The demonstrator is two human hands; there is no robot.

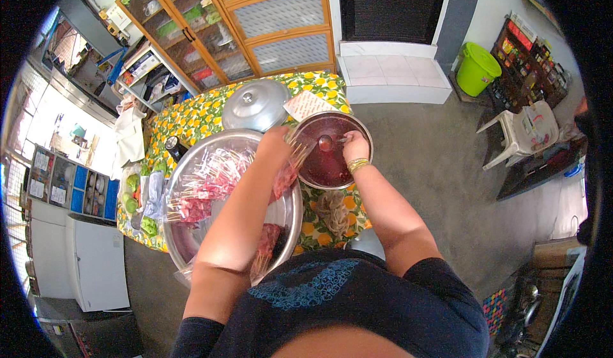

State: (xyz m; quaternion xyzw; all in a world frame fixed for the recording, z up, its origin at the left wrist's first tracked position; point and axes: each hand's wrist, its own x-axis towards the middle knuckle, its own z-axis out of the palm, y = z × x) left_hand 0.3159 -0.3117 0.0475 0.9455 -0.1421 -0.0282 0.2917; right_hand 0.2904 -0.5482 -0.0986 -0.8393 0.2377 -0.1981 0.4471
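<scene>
My right hand (355,147) is closed around the handle of a ladle (325,143), whose bowl is over a metal pot (366,128) of dark red liquid. At the pot's left rim, my left hand (276,144) grips a clear plastic bag (297,157) of raw meat skewers; their bare sticks point up toward the pot. My fingers there are partly hidden. Below my left forearm lies a wide metal basin (295,214) with more bagged meat skewers (214,179). Another bundle of skewers (267,240) rests by the basin's near edge, partly covered by my arm.
The table wears a lemon-print cloth (185,119). Behind the basin sit a domed metal lid (255,103) and a printed sheet (308,105). A crumpled cloth (332,212) lies below the pot. Bagged green vegetables (132,195) and a black-topped container (175,147) are at left.
</scene>
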